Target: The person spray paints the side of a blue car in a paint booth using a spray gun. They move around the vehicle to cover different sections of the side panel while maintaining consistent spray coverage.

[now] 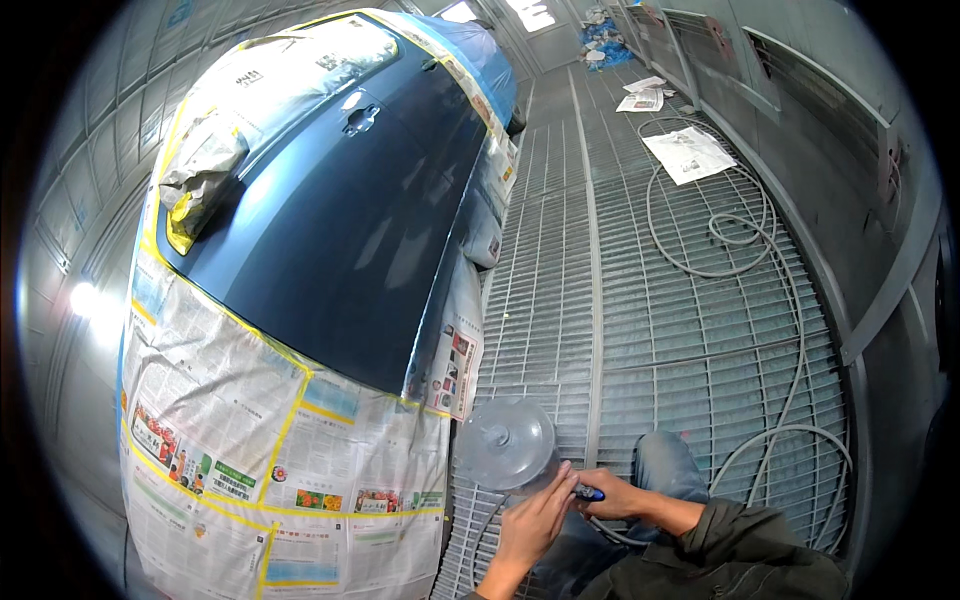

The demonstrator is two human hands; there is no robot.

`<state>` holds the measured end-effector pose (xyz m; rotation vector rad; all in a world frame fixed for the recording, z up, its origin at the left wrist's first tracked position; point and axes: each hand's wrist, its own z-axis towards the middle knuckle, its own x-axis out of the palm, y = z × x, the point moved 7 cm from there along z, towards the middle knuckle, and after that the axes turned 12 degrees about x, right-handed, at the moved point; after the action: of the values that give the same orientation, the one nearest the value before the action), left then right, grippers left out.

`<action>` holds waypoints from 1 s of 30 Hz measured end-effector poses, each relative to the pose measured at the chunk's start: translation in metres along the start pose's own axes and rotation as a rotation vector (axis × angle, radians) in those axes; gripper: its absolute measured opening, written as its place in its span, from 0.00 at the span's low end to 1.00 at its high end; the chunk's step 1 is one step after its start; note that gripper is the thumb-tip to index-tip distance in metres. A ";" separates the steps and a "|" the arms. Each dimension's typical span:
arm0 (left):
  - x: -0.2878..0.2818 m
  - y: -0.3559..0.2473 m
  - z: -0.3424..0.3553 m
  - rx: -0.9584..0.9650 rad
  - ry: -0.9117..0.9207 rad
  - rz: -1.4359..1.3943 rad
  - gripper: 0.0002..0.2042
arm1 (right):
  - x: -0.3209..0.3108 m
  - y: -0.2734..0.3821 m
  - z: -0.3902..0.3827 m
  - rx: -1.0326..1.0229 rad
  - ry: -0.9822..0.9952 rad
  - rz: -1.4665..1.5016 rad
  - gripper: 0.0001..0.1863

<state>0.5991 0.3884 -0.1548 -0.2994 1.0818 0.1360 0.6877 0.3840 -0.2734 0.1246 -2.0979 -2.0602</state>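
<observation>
Your right hand is closed around the blue-and-black part of a spray gun, low in the near middle of the scene, with most of the gun's body hidden by your hands. Your left hand lies just left of it, fingers straight and together by the near edge of the translucent paint cup; whether those fingers grip anything, you cannot tell from this view. The cup sits just beyond your fingers, its round top facing up, above the metal floor grating. To your left stands a glossy dark-blue car door, bordered by yellow masking tape and masking newspaper, with a wrapped side mirror at its left edge and a door handle toward the far end. On the right, a grey hose loops along the grating, and loose paper sheets lie farther off. Your denim-covered knee shows just beyond your right forearm.
</observation>
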 end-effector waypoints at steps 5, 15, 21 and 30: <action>-0.003 0.009 -0.007 -0.037 0.138 -0.097 0.18 | 0.016 -0.010 0.004 0.000 0.097 -0.051 0.27; -0.006 0.016 -0.042 0.011 -0.083 -0.276 0.15 | 0.037 0.002 -0.003 0.050 0.199 0.047 0.13; -0.002 0.025 -0.072 -0.052 -0.219 -0.355 0.12 | 0.049 -0.001 -0.001 0.191 0.230 -0.064 0.18; 0.031 0.055 -0.139 -0.265 -0.361 -0.113 0.13 | 0.020 0.008 -0.003 0.207 -0.003 0.087 0.18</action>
<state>0.4817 0.3968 -0.2523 -0.5512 0.6857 0.2236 0.6697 0.3773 -0.2640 0.0592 -2.2715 -1.7936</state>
